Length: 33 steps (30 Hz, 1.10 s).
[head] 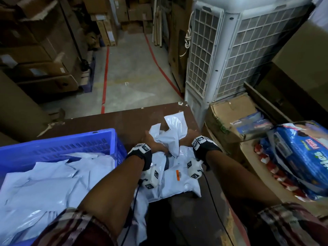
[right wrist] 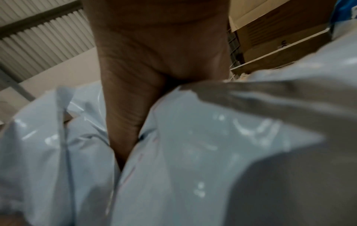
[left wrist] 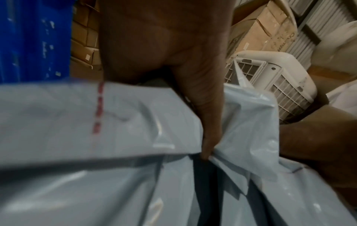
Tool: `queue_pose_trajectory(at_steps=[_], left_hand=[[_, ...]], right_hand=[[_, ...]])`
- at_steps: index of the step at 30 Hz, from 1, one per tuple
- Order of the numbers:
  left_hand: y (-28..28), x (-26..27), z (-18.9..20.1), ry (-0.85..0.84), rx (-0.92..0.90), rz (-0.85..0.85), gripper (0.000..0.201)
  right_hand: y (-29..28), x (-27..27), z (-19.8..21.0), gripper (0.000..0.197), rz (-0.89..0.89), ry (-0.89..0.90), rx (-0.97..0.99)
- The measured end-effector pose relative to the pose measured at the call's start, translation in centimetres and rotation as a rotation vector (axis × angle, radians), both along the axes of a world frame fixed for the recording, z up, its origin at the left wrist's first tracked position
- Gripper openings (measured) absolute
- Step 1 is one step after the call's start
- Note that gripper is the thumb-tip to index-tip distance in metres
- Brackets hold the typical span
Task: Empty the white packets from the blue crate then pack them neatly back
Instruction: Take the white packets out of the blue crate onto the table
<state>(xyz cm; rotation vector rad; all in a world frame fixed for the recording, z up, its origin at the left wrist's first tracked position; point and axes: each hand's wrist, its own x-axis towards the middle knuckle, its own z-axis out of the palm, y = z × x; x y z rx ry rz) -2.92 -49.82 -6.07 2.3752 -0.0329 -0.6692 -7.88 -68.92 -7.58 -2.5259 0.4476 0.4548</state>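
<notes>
The blue crate stands at the left of the brown table, with several white packets lying loose inside it. To its right, more white packets are heaped on the table. Above that heap both hands grip a crumpled bunch of white packets: my left hand holds its left side, my right hand its right side. In the left wrist view a finger pinches a packet's fold beside the crate wall. In the right wrist view a finger is wedged between packets; the other fingers are hidden.
A tall white air cooler stands just beyond the table's far right corner. An open cardboard box and a blue diaper pack sit to the right. Stacked cartons line the left, with bare floor and red lines ahead.
</notes>
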Motion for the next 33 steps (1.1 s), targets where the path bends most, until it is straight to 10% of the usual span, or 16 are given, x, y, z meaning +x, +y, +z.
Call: queue_pose_trajectory(at_steps=[10, 13, 18, 24, 29, 33], left_hand=[[2.7, 1.6, 3.3, 0.194, 0.092, 0.009, 0.119], [3.7, 2.3, 1.5, 0.216, 0.147, -0.056, 0.125], [3.3, 0.1, 2.9, 0.162, 0.194, -0.110, 0.078], [3.7, -2.6, 2.5, 0.200, 0.275, -0.301, 0.034], [3.7, -4.0, 3.5, 0.121, 0.273, -0.248, 0.040], [4.2, -3.9, 5.4, 0.024, 0.269, -0.235, 0.051]], right_hand=[[0.1, 3.5, -1.6, 0.156, -0.123, -0.118, -0.166], [-1.5, 3.7, -2.8, 0.133, -0.107, -0.021, -0.078], [0.4, 0.6, 0.5, 0.059, -0.045, 0.198, -0.075], [3.2, -2.6, -0.9, 0.080, -0.036, 0.204, -0.114], [3.9, -4.0, -0.5, 0.059, -0.081, 0.194, -0.075], [3.2, -4.4, 1.2, 0.102, -0.130, 0.155, -0.061]])
